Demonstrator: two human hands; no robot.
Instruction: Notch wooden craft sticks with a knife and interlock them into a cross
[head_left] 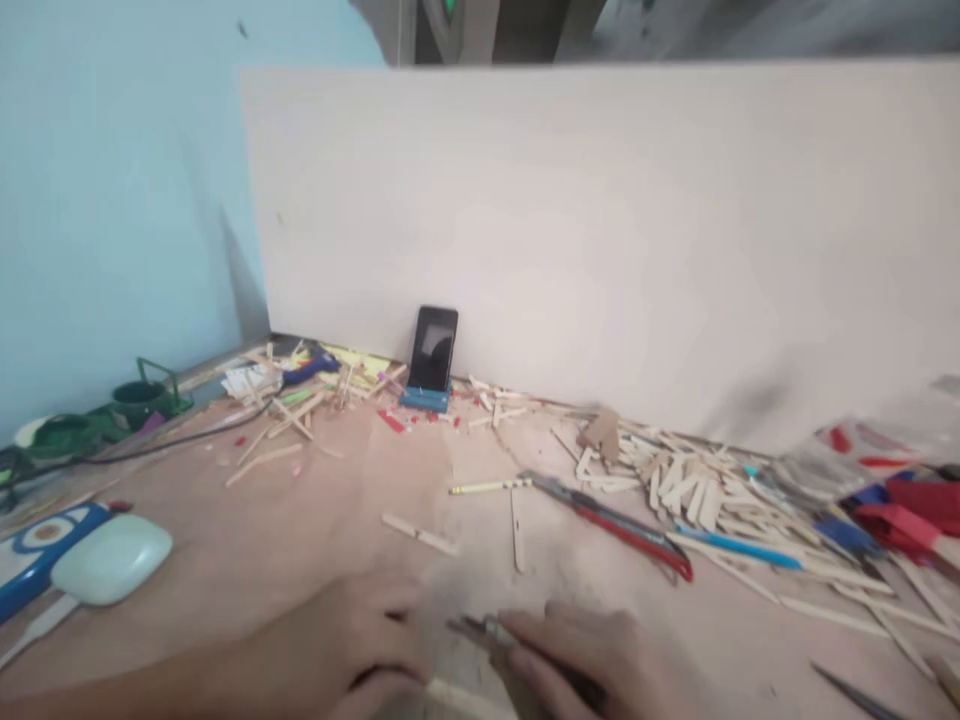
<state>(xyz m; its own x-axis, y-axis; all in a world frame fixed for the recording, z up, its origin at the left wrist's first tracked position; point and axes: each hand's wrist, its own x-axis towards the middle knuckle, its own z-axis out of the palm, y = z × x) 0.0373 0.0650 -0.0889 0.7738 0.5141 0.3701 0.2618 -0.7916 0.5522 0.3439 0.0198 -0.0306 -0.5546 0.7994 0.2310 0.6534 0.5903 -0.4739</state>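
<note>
My left hand (352, 640) rests low on the tabletop with its fingers curled. A pale wooden stick (461, 700) runs out from beside its thumb, partly cut off by the bottom edge. My right hand (600, 655) is closed around a narrow hand tool (476, 630) whose dark, thin tip points left towards the left hand. Blur hides the tool's exact kind. Ahead of the hands lie a loose wooden stick (420, 534), another short stick (518, 530) with dark marks, and a yellowish marked strip (487, 487). A red and black utility knife (615, 522) touches the area beside them.
A phone (433, 350) leans on a blue stand (425, 398) before a white board (570, 230). Piled craft sticks (697, 490) and a blue pen (739, 547) lie right. Left are a glue gun (311, 366), a green cup (140, 398) and a mint case (112, 560).
</note>
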